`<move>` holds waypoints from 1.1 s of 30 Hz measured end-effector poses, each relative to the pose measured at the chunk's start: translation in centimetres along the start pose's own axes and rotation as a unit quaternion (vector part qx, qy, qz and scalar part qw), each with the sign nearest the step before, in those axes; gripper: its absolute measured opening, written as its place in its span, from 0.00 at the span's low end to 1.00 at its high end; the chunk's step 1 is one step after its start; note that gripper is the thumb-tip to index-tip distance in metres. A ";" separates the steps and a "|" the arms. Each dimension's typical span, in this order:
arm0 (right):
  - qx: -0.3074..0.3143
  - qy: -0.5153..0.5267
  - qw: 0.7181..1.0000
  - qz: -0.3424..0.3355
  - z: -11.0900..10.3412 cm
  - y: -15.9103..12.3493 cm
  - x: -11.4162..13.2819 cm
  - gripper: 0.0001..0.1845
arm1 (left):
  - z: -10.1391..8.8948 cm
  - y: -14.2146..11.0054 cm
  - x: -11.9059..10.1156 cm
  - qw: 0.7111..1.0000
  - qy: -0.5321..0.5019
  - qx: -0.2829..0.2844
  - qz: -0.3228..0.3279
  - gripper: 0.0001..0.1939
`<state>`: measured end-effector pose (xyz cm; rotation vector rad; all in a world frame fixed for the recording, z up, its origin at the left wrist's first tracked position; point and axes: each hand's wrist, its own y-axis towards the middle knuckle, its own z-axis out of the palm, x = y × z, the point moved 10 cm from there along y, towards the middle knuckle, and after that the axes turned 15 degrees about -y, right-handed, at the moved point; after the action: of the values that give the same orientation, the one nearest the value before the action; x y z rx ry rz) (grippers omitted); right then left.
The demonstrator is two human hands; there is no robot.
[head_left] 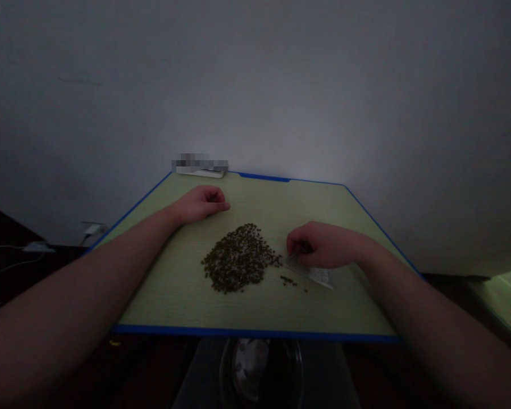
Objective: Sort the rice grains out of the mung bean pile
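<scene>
Below green board [166, 295]: glass bowl [260, 369], whitish contents | right hand [319, 245] on packet [319, 277]

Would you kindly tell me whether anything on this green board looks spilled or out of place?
Yes: a few dark seeds lie apart from the main heap, near the crinkled packet under the right hand, and the heap sits loose on the board.

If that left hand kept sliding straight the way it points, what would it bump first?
The left hand would probably miss the pile of small dark green beans and reach the blue far edge of the green board first, though depth is hard to judge here.
</scene>
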<state>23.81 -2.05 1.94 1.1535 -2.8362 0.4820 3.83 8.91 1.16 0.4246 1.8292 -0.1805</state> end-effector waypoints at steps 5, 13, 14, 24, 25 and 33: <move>-0.009 -0.006 1.000 -0.005 -0.2 0.0 0.1 0.11 | -0.1 -0.1 0.0 1.000 0.000 -0.003 -0.005 0.15; -0.002 -0.009 1.000 -0.012 -0.1 0.1 1.1 0.14 | 0.0 -0.1 -0.1 1.000 0.000 -0.001 -0.009 0.14; -0.004 -0.012 1.000 -0.010 -0.2 0.1 1.2 0.14 | 0.0 -0.1 0.0 1.000 0.000 -0.003 -0.009 0.14; 0.008 -0.018 1.000 0.014 -0.3 -0.2 0.2 0.11 | 0.0 -0.1 0.0 1.000 0.000 0.002 -0.004 0.15; 0.006 -0.019 1.000 0.016 -0.3 -0.2 0.0 0.12 | 0.0 -0.1 -0.1 1.000 0.000 0.001 -0.004 0.15; -0.012 -0.014 1.000 0.011 -0.4 0.0 0.0 0.12 | 0.0 -0.1 -0.1 1.000 0.007 0.001 -0.007 0.15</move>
<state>23.77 -1.87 2.36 1.1356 -2.8737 0.4345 3.83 8.77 1.19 0.4153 1.8468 -0.1907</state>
